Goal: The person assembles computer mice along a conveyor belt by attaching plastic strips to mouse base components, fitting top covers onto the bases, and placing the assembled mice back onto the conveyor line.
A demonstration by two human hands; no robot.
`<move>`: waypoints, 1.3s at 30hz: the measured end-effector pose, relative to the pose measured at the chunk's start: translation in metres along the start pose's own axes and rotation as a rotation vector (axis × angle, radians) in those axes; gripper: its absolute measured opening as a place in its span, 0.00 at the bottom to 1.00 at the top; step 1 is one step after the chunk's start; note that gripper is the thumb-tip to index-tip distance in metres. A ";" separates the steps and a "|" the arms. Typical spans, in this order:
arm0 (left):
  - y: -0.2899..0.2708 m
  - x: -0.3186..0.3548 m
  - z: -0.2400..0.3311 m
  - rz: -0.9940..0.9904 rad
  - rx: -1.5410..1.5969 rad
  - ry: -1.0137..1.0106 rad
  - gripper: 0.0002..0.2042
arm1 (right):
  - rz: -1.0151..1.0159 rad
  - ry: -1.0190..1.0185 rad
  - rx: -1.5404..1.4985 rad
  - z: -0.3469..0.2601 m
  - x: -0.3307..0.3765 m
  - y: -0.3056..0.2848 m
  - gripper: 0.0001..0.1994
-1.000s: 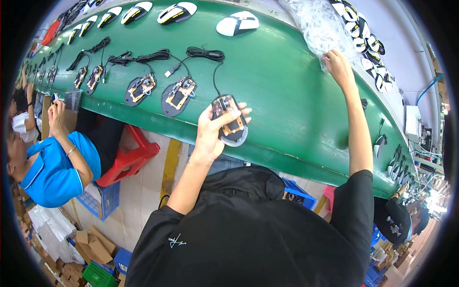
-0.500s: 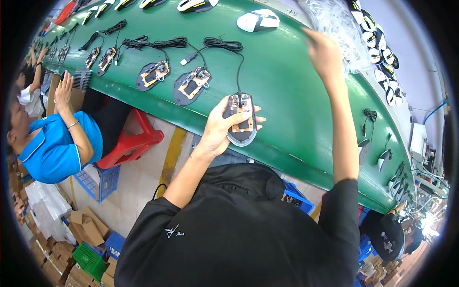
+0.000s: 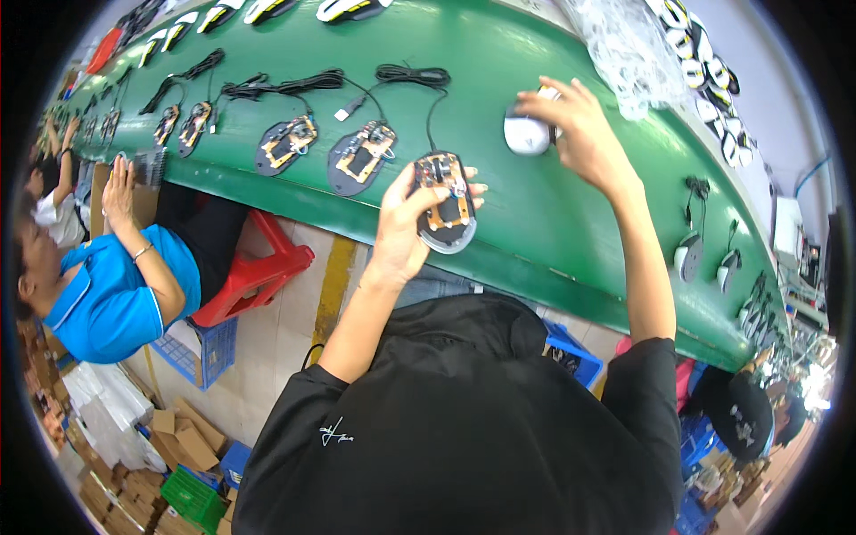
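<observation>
My left hand is closed around an uncovered computer mouse base, its thumb across the tan circuit board. From the far end of that base a black cable runs to a coil on the green bench. To the right, my right hand grips a white mouse top shell from above, tilted over the bench; its far part is hidden by my fingers. Left of my left hand lie two more uncovered mouse bases, a nearer one and a farther one, boards facing up.
Several white, black and yellow mouse shells line the bench's far side. Clear plastic bags lie at the far right. Wired mice rest on the right part. A co-worker in blue sits at left by a red stool.
My right hand has come back toward me and taken hold of the white top shell, which lay on the bench before. My left hand, still holding the mouse base, has shifted slightly away.
</observation>
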State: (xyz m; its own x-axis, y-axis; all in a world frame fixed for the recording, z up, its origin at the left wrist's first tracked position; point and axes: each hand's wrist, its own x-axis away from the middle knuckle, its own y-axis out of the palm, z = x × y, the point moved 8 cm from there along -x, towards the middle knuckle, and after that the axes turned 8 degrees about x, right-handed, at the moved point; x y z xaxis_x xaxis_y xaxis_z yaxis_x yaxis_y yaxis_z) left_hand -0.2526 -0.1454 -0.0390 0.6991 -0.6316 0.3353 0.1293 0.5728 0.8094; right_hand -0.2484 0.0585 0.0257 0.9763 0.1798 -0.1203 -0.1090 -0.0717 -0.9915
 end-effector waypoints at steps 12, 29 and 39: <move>-0.002 -0.003 -0.015 -0.018 -0.037 -0.086 0.16 | 0.332 1.011 -0.288 0.004 0.065 0.020 0.37; 0.003 0.008 -0.002 0.019 -0.150 0.115 0.22 | 0.300 0.423 -0.639 -0.146 0.037 0.008 0.28; 0.008 0.007 0.027 -0.232 -0.076 0.220 0.33 | 0.243 0.835 -1.695 -0.136 0.059 0.040 0.30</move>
State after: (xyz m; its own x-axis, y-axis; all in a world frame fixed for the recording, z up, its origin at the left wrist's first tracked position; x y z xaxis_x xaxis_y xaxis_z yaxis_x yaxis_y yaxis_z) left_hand -0.2660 -0.1592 -0.0171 0.7790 -0.6264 0.0278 0.3487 0.4695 0.8111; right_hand -0.1694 -0.0675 -0.0144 0.8549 -0.3956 0.3358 -0.4722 -0.8614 0.1874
